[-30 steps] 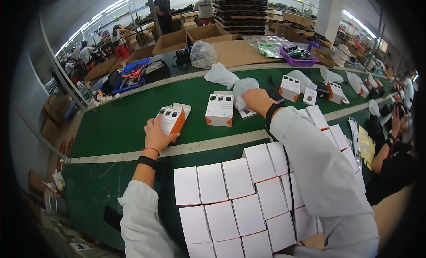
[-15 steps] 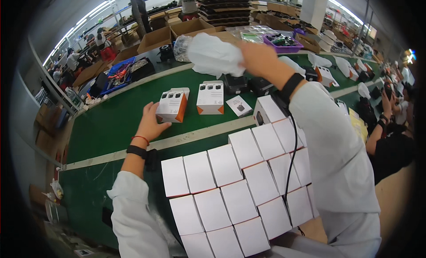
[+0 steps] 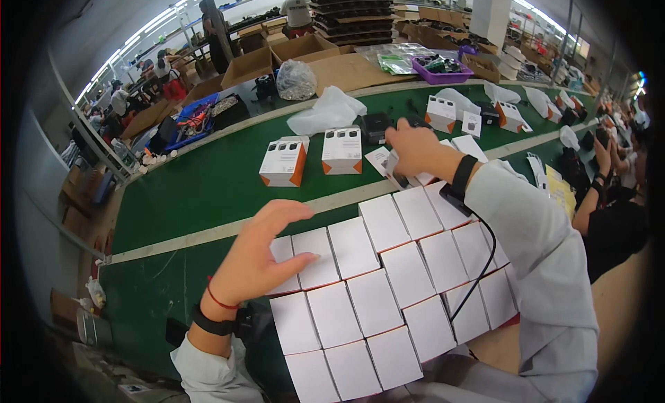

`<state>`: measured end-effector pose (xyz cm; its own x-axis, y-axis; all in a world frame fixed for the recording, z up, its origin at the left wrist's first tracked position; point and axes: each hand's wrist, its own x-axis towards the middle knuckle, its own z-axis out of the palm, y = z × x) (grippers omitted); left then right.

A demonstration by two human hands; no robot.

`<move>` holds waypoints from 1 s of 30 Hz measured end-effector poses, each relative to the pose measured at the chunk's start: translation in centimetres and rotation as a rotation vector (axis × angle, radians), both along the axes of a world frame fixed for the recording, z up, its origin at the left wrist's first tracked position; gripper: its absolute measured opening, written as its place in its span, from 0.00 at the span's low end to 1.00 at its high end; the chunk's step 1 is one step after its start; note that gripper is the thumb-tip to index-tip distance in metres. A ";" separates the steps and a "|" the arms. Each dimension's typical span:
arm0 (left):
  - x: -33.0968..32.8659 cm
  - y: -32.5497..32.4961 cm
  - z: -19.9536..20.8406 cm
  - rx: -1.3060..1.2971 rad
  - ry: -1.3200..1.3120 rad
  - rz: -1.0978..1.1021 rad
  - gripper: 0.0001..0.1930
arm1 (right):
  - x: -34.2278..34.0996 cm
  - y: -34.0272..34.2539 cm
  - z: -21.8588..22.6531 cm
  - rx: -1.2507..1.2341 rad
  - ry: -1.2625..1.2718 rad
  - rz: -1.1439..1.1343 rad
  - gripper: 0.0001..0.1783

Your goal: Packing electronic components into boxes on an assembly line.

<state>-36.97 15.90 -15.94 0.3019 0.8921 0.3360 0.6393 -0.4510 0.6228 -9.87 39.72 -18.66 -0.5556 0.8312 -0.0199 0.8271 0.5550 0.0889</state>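
Observation:
My left hand [image 3: 258,254] hovers over the near-left of a block of white boxes [image 3: 374,302], thumb and fingers apart and nothing held. At the far edge of that block, my right hand [image 3: 424,152] curls round a white-and-orange box [image 3: 414,180], largely covering it. A small printed leaflet [image 3: 378,158] lies beside this box, partly hidden. On the green conveyor belt stand two printed white-and-orange boxes [image 3: 283,162] [image 3: 342,151]. Behind them rests a crumpled white plastic bag [image 3: 325,112], next to a black device [image 3: 375,128].
A black cable [image 3: 490,254] runs over the boxes from my right wrist. More printed boxes [image 3: 440,113] and white bags stand farther along the belt. Across it are open cartons [image 3: 251,65], a purple basket [image 3: 443,77] and a blue tray [image 3: 194,126]. A co-worker [image 3: 616,226] sits at right.
My right hand has let go of the white plastic bag and come down to the box at right. My left hand has left the printed box and drawn back over the white boxes.

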 end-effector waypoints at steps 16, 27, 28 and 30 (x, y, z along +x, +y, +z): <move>0.3 5.4 1.8 -0.325 -0.474 -0.084 0.55 | -2.7 -4.3 4.3 -0.690 1.228 0.511 0.28; 0.3 3.4 2.3 -0.190 -0.663 0.122 0.59 | -3.9 -9.2 5.1 -0.076 0.796 0.567 0.39; 1.0 2.4 2.5 0.017 -0.291 0.172 0.59 | -4.5 -9.0 4.5 -0.165 0.879 0.445 0.43; 4.2 1.3 2.7 0.298 0.304 0.311 0.61 | -5.0 -9.0 3.6 -0.208 0.975 0.286 0.44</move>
<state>-32.73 17.21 -13.23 0.1611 0.8343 0.5272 0.9030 -0.3402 0.2625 -14.89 30.71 -15.11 -0.5832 0.6974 0.4166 0.3233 0.6697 -0.6685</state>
